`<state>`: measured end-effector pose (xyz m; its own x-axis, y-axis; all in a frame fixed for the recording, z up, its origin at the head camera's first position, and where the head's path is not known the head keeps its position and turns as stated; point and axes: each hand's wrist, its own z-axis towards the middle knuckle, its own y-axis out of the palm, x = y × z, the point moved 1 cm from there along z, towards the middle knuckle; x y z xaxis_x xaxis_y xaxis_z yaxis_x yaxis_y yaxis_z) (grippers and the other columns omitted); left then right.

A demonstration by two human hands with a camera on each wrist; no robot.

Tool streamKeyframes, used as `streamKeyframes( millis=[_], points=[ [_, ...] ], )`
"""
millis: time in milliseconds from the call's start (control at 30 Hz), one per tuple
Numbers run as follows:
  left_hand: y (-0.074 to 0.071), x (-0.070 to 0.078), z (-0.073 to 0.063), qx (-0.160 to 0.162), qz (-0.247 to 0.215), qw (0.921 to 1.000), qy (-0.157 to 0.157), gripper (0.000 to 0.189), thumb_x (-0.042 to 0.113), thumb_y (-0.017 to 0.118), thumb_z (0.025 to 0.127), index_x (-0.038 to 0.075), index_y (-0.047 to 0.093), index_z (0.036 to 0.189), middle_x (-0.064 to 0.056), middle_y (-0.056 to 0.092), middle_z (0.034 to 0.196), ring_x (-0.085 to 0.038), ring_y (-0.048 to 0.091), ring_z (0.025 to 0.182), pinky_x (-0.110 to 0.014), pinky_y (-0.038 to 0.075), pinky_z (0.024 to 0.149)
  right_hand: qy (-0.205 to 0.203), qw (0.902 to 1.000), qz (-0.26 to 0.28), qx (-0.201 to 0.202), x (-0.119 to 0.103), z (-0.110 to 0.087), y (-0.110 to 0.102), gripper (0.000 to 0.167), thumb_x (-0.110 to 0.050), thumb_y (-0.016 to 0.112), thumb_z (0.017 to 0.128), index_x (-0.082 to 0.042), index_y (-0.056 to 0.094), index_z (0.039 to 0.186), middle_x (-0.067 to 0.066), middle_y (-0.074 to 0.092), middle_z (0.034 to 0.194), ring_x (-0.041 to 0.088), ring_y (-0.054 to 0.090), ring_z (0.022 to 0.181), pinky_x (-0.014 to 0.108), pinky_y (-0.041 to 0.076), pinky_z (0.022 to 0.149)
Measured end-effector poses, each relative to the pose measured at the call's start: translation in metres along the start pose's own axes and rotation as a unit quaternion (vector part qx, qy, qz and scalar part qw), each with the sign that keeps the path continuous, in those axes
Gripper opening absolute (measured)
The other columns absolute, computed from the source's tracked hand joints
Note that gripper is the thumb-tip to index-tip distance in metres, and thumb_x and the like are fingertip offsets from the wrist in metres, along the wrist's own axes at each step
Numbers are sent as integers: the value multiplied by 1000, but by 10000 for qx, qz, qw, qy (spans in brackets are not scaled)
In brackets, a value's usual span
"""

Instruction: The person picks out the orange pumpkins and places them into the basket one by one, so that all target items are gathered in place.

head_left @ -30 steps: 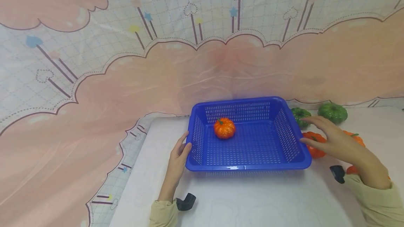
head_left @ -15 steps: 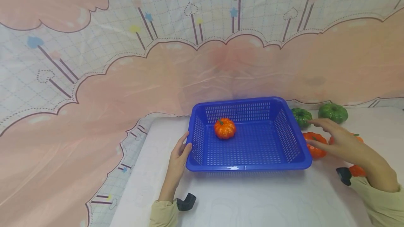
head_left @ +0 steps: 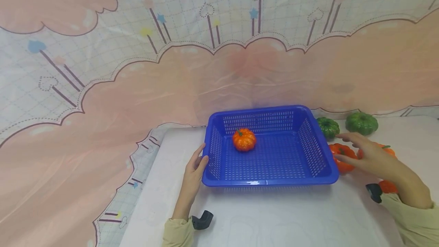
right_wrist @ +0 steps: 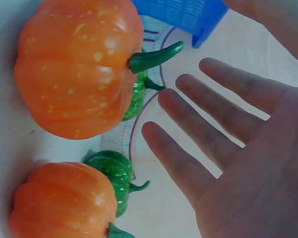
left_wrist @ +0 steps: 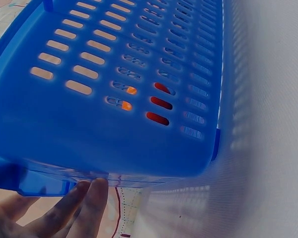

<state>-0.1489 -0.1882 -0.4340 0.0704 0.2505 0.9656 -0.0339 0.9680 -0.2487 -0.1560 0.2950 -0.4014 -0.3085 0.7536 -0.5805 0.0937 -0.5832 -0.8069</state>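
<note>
A blue rectangular plastic basket (head_left: pixel 271 182) with slotted walls stands on the white table, one small orange pumpkin (head_left: pixel 244 140) inside it toward the back left. At the basket's left rim is my left hand (head_left: pixel 193 174); in the left wrist view its extended fingers (left_wrist: pixel 92 208) touch the outer end wall. My right hand (head_left: pixel 367 157) hovers beyond the right rim, fingers spread and holding nothing, above an orange pumpkin (head_left: pixel 344 158). A green pumpkin (head_left: pixel 328 128) sits just past its fingertips. The right wrist view shows the palm beside a large orange pumpkin (right_wrist: pixel 79 69).
Another green pumpkin (head_left: pixel 361 123) lies at the back right. More orange pumpkins (head_left: pixel 388 150) are partly hidden under the right hand and forearm. A patterned pink and white cloth (head_left: pixel 257 75) rises behind the white table (head_left: pixel 267 216).
My right hand has drawn back a little to the right, away from the basket's rim. The left hand, basket and pumpkins have stayed in place.
</note>
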Motion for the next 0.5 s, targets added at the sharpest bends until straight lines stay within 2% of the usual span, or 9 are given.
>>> streamKeyframes(
  millis=[200,500],
  points=[
    [0,0,0,-39,-13,10000,34,52,32,49,105,18,36,154,-23,51,144,-39,52,131,-57,39,110,16,10000,2,-85,5,1,3,66,-25,75,90,7,44,139,33,45,138,55,51,113,70,47,85],
    [1,-1,0,0,-30,10000,28,52,32,50,105,20,38,154,-21,52,144,-38,53,131,-57,39,110,-82,9997,136,-197,10,4,8,64,-17,75,89,12,44,137,33,47,134,51,47,118,71,44,90]
  ],
)
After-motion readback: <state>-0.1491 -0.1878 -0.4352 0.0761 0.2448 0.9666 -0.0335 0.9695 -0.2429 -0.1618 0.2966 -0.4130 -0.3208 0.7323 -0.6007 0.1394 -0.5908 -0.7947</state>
